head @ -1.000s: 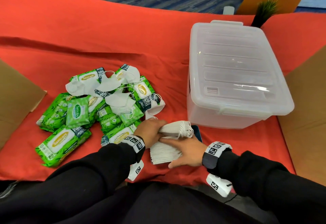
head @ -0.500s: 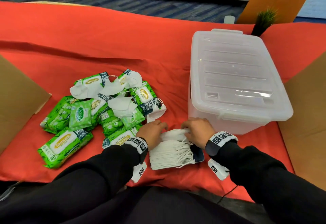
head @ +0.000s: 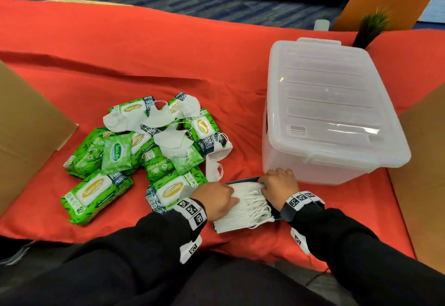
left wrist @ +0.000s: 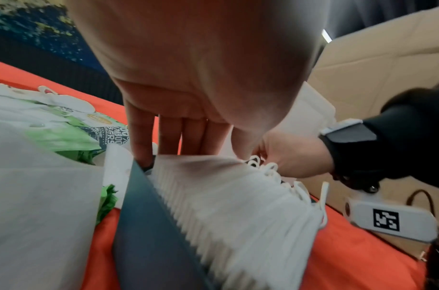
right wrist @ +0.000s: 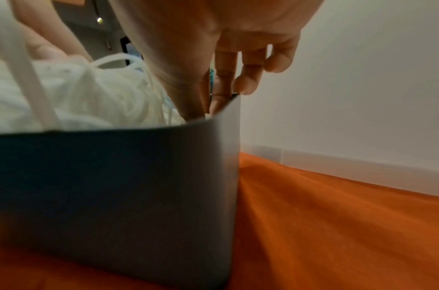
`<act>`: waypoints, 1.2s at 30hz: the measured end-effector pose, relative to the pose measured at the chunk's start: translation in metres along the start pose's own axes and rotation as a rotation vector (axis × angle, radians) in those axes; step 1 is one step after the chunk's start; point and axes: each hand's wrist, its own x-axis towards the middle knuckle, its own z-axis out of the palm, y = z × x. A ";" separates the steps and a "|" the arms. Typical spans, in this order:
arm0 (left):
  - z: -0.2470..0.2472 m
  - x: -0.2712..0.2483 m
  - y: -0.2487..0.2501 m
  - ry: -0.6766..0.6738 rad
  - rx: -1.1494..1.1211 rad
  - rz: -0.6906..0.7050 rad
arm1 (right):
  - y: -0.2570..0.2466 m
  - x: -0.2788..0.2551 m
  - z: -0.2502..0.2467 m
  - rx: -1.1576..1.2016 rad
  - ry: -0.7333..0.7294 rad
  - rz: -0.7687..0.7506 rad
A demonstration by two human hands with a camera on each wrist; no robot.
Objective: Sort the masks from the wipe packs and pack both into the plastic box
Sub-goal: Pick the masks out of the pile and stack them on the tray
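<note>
- Left hand fingers straight, pressing mask stack end; right hand fingers curled over dark tray rim, probably squaring masks.
- Stack near edge of table, just near of lidded plastic box.
- Wipe packs, loose masks heaped left, unsorted.

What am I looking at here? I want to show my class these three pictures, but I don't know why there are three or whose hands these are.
No machine here: a person wears three cameras. One sits on the head, looking down; one on each wrist, looking along the fingers. On the red cloth lie green wipe packs mixed with loose white masks, beside a closed plastic box. The left hand and right hand press together a stack of masks sitting in a dark tray. The wrist pictures show the same stack close up.
</note>
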 end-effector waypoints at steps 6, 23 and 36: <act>0.012 -0.002 -0.009 -0.015 -0.097 0.031 | 0.006 -0.015 0.001 0.576 0.191 0.147; -0.015 0.006 -0.011 -0.094 -0.163 0.014 | 0.013 -0.009 0.049 1.089 0.047 0.533; -0.007 0.008 -0.032 0.018 -0.909 -0.360 | 0.035 -0.023 0.041 1.650 0.136 0.685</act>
